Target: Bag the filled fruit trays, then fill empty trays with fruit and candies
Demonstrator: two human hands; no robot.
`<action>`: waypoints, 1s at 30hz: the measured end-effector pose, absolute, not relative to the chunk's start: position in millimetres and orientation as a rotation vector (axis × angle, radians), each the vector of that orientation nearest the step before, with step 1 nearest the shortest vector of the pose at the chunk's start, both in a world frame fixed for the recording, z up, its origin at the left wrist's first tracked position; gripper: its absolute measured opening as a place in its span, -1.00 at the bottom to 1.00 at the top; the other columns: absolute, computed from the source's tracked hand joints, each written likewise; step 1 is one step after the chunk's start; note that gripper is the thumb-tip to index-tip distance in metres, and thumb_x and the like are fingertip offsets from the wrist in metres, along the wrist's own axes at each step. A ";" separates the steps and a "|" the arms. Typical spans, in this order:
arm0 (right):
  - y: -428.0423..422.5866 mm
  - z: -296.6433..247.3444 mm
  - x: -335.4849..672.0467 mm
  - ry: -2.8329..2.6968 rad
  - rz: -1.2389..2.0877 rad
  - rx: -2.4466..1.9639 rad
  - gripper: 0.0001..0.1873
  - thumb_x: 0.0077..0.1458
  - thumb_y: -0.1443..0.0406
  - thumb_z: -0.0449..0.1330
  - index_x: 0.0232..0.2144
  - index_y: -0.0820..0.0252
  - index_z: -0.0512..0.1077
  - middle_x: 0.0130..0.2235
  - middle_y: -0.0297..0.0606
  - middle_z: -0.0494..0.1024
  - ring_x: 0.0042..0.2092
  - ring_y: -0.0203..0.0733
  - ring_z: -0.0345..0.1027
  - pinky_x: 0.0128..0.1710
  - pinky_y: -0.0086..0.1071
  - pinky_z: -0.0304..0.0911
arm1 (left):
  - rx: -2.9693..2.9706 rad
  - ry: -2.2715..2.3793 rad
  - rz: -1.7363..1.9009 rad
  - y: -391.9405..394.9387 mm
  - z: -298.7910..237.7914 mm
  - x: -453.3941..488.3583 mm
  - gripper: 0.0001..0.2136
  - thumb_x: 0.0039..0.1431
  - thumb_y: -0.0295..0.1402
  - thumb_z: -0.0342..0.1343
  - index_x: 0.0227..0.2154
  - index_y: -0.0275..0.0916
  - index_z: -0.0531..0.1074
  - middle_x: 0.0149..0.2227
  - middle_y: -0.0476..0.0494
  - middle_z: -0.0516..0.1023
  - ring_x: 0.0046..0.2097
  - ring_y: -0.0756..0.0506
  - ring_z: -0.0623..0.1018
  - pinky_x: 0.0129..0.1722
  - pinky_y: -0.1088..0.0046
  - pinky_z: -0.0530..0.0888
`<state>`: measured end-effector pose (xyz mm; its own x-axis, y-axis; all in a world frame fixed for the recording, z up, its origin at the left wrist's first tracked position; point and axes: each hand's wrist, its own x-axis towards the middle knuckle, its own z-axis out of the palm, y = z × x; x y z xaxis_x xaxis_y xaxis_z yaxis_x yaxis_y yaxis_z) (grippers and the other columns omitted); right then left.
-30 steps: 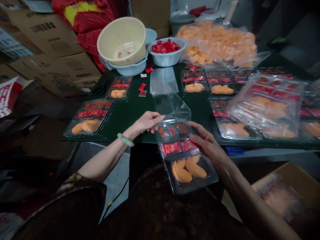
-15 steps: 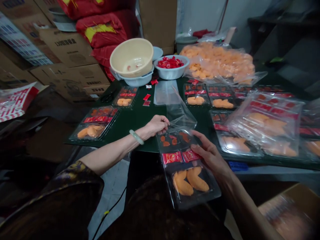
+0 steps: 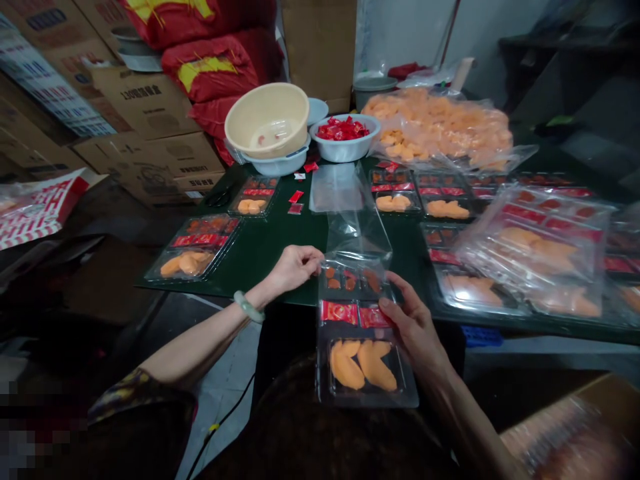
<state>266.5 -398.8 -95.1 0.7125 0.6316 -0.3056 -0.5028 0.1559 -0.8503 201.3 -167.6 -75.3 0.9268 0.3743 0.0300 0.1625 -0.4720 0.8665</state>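
**What We Cannot Make Out**

Our right hand point(image 3: 415, 330) covers the right rim of the clear plastic tray of orange pieces and red sachets point(image 3: 367, 400); the sachets' print is too small for us to read. A pixelated patch point(image 3: 20, 427) masks the lower left corner. The brown cardboard box point(image 3: 580, 427) at lower right is blurred and cut off by the edge.

Room dim. Most light falls from above on middle and top of frame. White wall point(image 3: 400, 33) at top brightest. Lower left and bottom edge nearly black. Shiny glare on clear bag point(image 3: 357, 227) and on plastic wraps point(image 3: 540, 233) at right. Lower right corner blurry. Edges look bent and stretched. Blocky squares point(image 3: 20, 427) in bottom left corner. Colours soft, a bit grainy.
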 end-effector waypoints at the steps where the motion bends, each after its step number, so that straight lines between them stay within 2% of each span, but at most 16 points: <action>1: -396.6 -95.2 262.3 -0.123 0.813 -1.151 -0.33 -0.07 0.19 0.29 0.10 -0.03 0.17 -0.56 -0.47 0.44 -0.66 -0.34 0.25 -0.69 -0.49 0.15 | 2.204 0.352 0.351 -170.1 -75.8 193.4 -0.87 0.06 -0.44 0.00 -0.44 -0.34 0.45 -0.56 -0.03 0.45 -0.53 0.07 0.39 -0.52 0.59 0.31; 4: -390.2 -93.7 248.9 -0.069 0.791 -1.153 -0.36 -0.08 0.18 0.29 0.07 0.01 0.20 -0.58 -0.49 0.42 -0.63 -0.33 0.26 -0.65 -0.48 0.19 | 2.536 0.299 0.596 -178.6 -76.2 171.2 -0.84 0.09 -0.47 -0.05 -0.37 -0.31 0.44 -0.50 -0.05 0.45 -0.48 0.04 0.41 -0.45 0.56 0.30; 6: -387.7 -92.5 240.4 -0.033 0.784 -1.154 -0.39 -0.07 0.18 0.28 0.04 0.03 0.21 -0.58 -0.48 0.43 -0.62 -0.33 0.27 -0.64 -0.48 0.18 | 2.628 0.289 0.638 -183.8 -74.4 158.2 -0.82 0.11 -0.48 -0.08 -0.32 -0.30 0.43 -0.46 -0.10 0.46 -0.43 0.01 0.43 -0.40 0.53 0.31; 8: -387.3 -92.1 233.1 -0.009 0.786 -1.169 -0.42 -0.06 0.16 0.28 0.02 0.03 0.21 -0.55 -0.45 0.47 -0.61 -0.30 0.30 -0.63 -0.47 0.19 | 2.649 0.250 0.566 -187.4 -71.0 145.9 -0.80 0.12 -0.48 -0.11 -0.30 -0.30 0.42 -0.45 -0.11 0.44 -0.42 0.00 0.42 -0.38 0.52 0.31; 12: -390.0 -91.9 222.1 0.048 0.815 -1.243 -0.48 -0.09 0.10 0.29 -0.09 0.04 0.23 -0.49 -0.40 0.51 -0.55 -0.22 0.38 -0.58 -0.40 0.26 | 2.521 0.210 0.359 -192.6 -66.6 122.5 -0.82 0.11 -0.49 -0.12 -0.41 -0.25 0.40 -0.52 -0.04 0.38 -0.48 0.02 0.37 -0.44 0.55 0.28; 16: -393.3 -93.8 216.1 0.052 0.875 -1.308 -0.58 -0.07 0.05 0.26 -0.21 0.06 0.25 -0.48 -0.39 0.51 -0.56 -0.26 0.34 -0.57 -0.42 0.24 | 2.395 0.257 0.314 -200.0 -69.1 102.7 -0.83 0.10 -0.50 -0.10 -0.44 -0.24 0.40 -0.49 -0.06 0.43 -0.46 0.02 0.39 -0.42 0.53 0.29; 19: -402.5 -97.1 219.6 -0.109 0.929 -1.450 -0.69 0.02 0.02 0.16 -0.32 0.09 0.30 -0.52 -0.40 0.46 -0.55 -0.31 0.27 -0.59 -0.46 0.15 | 2.340 0.309 0.306 -202.3 -71.4 92.4 -0.83 0.09 -0.50 -0.10 -0.47 -0.24 0.39 -0.48 -0.08 0.45 -0.46 0.01 0.39 -0.42 0.52 0.29; 23: -421.3 -87.4 243.9 -0.633 1.009 -1.840 -0.62 0.05 -0.03 0.08 -0.50 0.15 0.34 -0.53 -0.31 0.43 -0.50 -0.24 0.28 -0.54 -0.40 0.14 | 2.277 0.315 0.310 -193.3 -74.7 87.2 -0.84 0.04 -0.53 -0.10 -0.51 -0.25 0.36 -0.52 -0.03 0.39 -0.49 0.04 0.35 -0.46 0.54 0.25; 26: -406.7 -67.5 270.8 -0.807 0.551 -2.220 -0.56 -0.05 -0.09 0.13 -0.36 0.13 0.38 -0.45 -0.22 0.49 -0.45 -0.12 0.33 -0.47 -0.30 0.20 | 2.252 0.305 0.311 -182.9 -76.6 88.7 -0.85 0.01 -0.55 -0.10 -0.52 -0.26 0.34 -0.54 -0.01 0.35 -0.51 0.06 0.29 -0.49 0.55 0.21; 28: -369.9 -56.3 286.7 -0.924 0.145 -2.287 -0.41 -0.12 -0.09 0.18 -0.13 0.15 0.35 -0.20 -0.08 0.50 -0.24 0.02 0.37 -0.31 -0.20 0.25 | 2.232 0.298 0.295 -177.7 -76.2 90.9 -0.86 0.00 -0.55 -0.10 -0.54 -0.26 0.32 -0.54 0.00 0.33 -0.52 0.07 0.26 -0.52 0.56 0.18; 30: -317.3 -52.0 300.8 -1.125 -0.031 -2.223 -0.26 -0.15 -0.04 0.24 0.04 0.18 0.26 0.01 0.01 0.39 0.00 0.11 0.26 -0.14 -0.14 0.22 | 2.218 0.289 0.269 -174.2 -74.1 92.9 -0.86 -0.02 -0.55 -0.11 -0.56 -0.26 0.30 -0.55 0.00 0.32 -0.53 0.07 0.24 -0.53 0.56 0.17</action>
